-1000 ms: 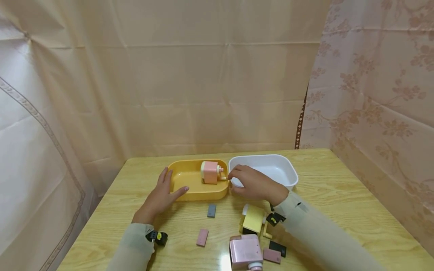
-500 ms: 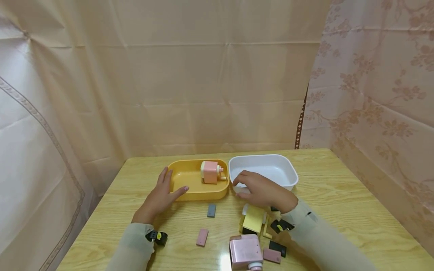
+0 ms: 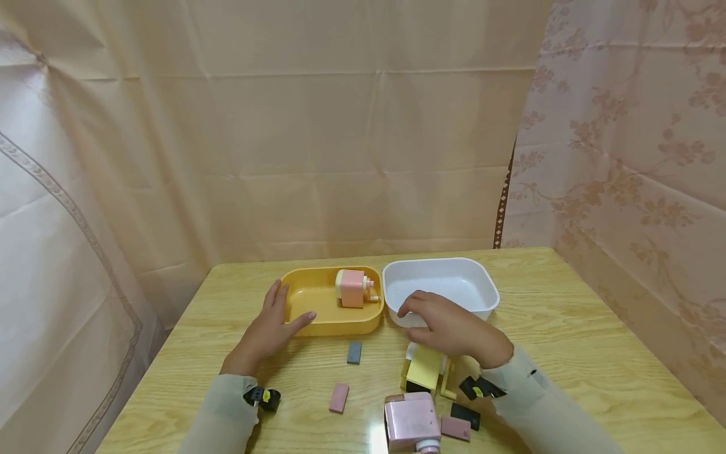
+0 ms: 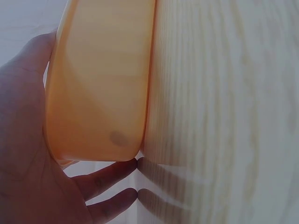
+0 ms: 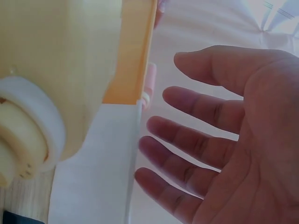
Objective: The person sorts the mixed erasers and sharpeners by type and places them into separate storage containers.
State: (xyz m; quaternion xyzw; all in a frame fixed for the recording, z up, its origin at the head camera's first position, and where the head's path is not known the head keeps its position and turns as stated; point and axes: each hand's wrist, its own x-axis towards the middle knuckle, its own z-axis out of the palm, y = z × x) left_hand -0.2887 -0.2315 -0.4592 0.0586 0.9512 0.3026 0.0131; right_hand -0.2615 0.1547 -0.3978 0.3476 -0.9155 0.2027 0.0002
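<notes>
My left hand [image 3: 266, 334] rests on the left end of the yellow tray [image 3: 331, 329], its thumb lying over the near rim. In the left wrist view its straight fingers touch the end wall of that tray [image 4: 100, 84]. Inside the tray lies a pink hand-crank pencil sharpener [image 3: 351, 290]. My right hand [image 3: 454, 325] hovers over the near edge of the white tray [image 3: 488, 309], holding nothing; the right wrist view shows its fingers [image 5: 187, 140] spread and relaxed. Just below it on the table is a yellow crank sharpener [image 3: 424, 367], close up in the right wrist view.
A mauve sharpener [image 3: 411, 421] lies at the table's near side, beside a pink eraser [image 3: 455, 429] and a black eraser [image 3: 465, 416]. A grey eraser [image 3: 354, 353] and another pink eraser [image 3: 338, 398] lie before the yellow tray. Cloth curtain [image 3: 351, 157] hangs behind the table.
My right hand has drawn back from beside the pink sharpener's crank, moving right and nearer to me, over the white tray's near edge. The left hand stays put.
</notes>
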